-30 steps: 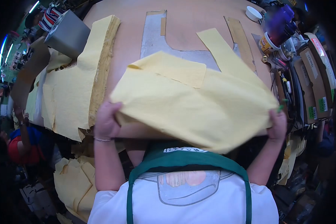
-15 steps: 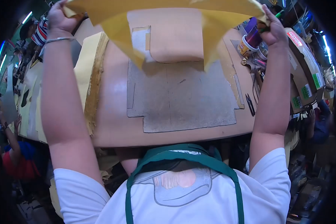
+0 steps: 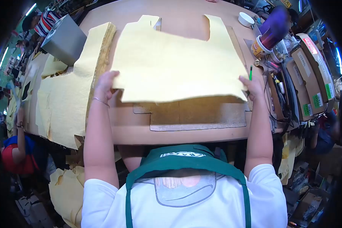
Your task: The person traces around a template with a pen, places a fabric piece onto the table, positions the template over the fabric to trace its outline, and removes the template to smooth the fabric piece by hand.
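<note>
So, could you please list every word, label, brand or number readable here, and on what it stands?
"FRAGILE", probably: red-and-white sticker on the brown cardboard box.
Too small or blurred to read:
green-and-white stickers and other box print;
white-edged badge on the dark green apron;
label on the round white-and-yellow tub.
Pale yellow flat sheet: no text visible.

The yellow fabric sheet (image 3: 178,64), folded over and then raised high earlier, now spreads open above most of the grey template (image 3: 197,123); left hand (image 3: 105,85) and right hand (image 3: 252,87) have lowered with it, its near edge seemingly lifted.
</note>
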Motion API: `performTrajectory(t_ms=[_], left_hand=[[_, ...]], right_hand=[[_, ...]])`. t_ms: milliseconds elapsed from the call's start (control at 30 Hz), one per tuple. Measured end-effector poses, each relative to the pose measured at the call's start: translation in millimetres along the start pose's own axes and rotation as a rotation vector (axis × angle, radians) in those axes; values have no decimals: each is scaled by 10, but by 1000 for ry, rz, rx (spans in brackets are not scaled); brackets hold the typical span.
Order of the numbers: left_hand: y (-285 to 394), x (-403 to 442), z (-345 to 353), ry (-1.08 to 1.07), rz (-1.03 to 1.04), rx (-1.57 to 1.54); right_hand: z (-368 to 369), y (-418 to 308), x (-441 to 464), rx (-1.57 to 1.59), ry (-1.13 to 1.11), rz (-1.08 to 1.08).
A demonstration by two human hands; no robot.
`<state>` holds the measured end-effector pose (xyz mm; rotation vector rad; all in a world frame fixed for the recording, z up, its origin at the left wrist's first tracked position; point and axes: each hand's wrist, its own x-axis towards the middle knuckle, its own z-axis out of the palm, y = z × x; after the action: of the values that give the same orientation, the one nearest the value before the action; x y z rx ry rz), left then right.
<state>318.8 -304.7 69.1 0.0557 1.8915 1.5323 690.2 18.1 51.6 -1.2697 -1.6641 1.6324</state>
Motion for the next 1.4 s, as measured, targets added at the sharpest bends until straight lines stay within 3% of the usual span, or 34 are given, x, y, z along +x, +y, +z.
performTrajectory(t_ms=[67, 167, 267, 367, 467, 567, 767, 967, 1067, 1333, 1400], left_hand=[[-144, -95, 25, -49, 26, 266], [-505, 136, -229, -94, 315, 904], [-553, -64, -292, -154, 245, 1043], [-527, -142, -325, -330, 171, 707], [-232, -38, -158, -175, 39, 1074], [-109, 95, 59, -116, -16, 676], [-207, 550, 346, 217, 490, 1072], [-311, 379, 315, 301, 523, 990], [-456, 267, 168, 219, 454, 718], [-691, -199, 150, 226, 696, 840], [-671, -216, 160, 243, 708, 867]], right_hand=[[-40, 161, -72, -199, 24, -15], [-46, 276, -272, -425, 47, -68], [-108, 368, -446, -632, 106, -160], [-187, 417, -603, -515, 76, -172], [-245, 484, -566, -519, 66, -136], [-140, 374, -624, -652, 142, -143], [-74, 336, -678, -706, 229, -156], [-179, 462, -716, -620, 194, -174], [-216, 457, -784, -645, 217, -112], [-223, 390, -920, -728, 225, -160], [-222, 362, -947, -716, 221, -90]])
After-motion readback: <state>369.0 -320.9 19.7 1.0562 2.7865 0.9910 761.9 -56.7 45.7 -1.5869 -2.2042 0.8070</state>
